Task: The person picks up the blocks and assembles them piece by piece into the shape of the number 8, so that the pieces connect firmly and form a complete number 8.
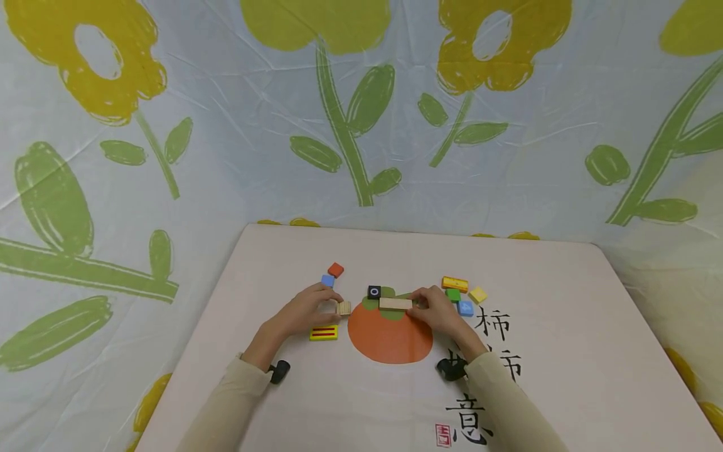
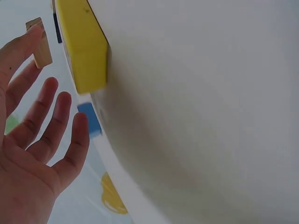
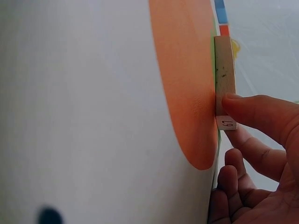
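plank [image 1: 395, 304] lies across the leafy top of the persimmon print [image 1: 390, 342], and the right hand [image 1: 439, 311] pinches it near its right end, thumb against one face. in the right wrist view it seems to rest on the table [image 1: 565, 326], lengthwise along the print, so it looks set down or nearly so, but not let go.

black block [image 1: 374, 292] sits just beside the plank's left end, free of both hands; whether the two touch, i cannot tell. that makes these the only two pieces on the print.

left hand [image 1: 305, 309] holds the small wood block [image 1: 344, 308] between thumb and forefinger, other fingers spread loose. it is near the print's left edge, seemingly off the table, so its placing looks undone.

the rest is loose and untouched by the pinching fingertips. on the left: red block [image 1: 336, 270], left blue block [image 1: 327, 280], striped block [image 1: 324, 333]. on the right, close together: orange block [image 1: 455, 284], green block [image 1: 453, 295], right blue block [image 1: 465, 308], pale yellow block [image 1: 478, 295].

nothing is plainly stacked, so i would judge the work to be at an early stage, with most pieces unused.
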`<state>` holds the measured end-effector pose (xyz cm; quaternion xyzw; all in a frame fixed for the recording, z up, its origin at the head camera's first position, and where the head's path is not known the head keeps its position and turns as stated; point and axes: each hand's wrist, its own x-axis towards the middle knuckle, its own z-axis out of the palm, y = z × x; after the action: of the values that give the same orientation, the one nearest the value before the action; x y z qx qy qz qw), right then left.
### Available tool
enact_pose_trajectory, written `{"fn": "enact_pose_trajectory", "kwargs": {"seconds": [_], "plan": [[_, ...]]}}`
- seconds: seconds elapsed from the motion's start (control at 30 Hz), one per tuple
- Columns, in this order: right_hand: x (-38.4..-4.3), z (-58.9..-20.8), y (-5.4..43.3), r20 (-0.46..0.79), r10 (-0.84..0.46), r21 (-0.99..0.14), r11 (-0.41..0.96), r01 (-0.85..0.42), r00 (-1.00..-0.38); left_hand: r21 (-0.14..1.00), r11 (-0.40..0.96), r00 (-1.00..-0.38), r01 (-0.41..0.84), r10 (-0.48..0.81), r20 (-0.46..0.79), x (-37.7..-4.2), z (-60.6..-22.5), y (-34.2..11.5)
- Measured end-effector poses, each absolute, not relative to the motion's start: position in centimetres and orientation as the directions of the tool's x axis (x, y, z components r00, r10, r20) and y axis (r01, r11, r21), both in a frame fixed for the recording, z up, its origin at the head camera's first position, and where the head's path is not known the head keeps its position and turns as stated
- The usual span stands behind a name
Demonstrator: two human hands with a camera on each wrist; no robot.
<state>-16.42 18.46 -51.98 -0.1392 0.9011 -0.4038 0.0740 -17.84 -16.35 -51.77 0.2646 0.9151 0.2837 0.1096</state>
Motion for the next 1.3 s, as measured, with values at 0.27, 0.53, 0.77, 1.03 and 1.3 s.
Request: {"fn": "enact_pose_trajectory", "kwargs": {"seconds": [0.27,0.53,0.77,1.03,1.3], "plan": [[-16.5,-52.2,18.5,-0.023,-0.311,-0.756,0.628,-0.188,-0.95,0.605,0.663,-0.802,0.442,0.594,-0.064,-18.1,-51.2,-13.8],[-16.5,-52.3,18.5,-0.021,-0.314,-0.757,0.625,-0.19,-0.949,0.559,0.675,-0.758,0.481,0.64,-0.122,-18.5,-51.2,-11.8],[-16.5,-52.3,18.5,-0.026,-0.312,-0.759,0.624,-0.184,-0.95,0.476,0.694,-0.73,0.541,0.668,-0.145,-19.0,-51.7,-10.7],[-16.5,-52.2,18.5,-0.034,-0.306,-0.755,0.632,-0.176,-0.951,0.426,0.682,-0.719,0.594,0.688,-0.099,-19.0,-51.8,-10.1],[-16.5,-52.0,18.5,-0.044,-0.297,-0.757,0.633,-0.162,-0.954,0.423,0.68,-0.721,0.599,0.688,-0.085,-18.8,-51.5,-9.8]]}}
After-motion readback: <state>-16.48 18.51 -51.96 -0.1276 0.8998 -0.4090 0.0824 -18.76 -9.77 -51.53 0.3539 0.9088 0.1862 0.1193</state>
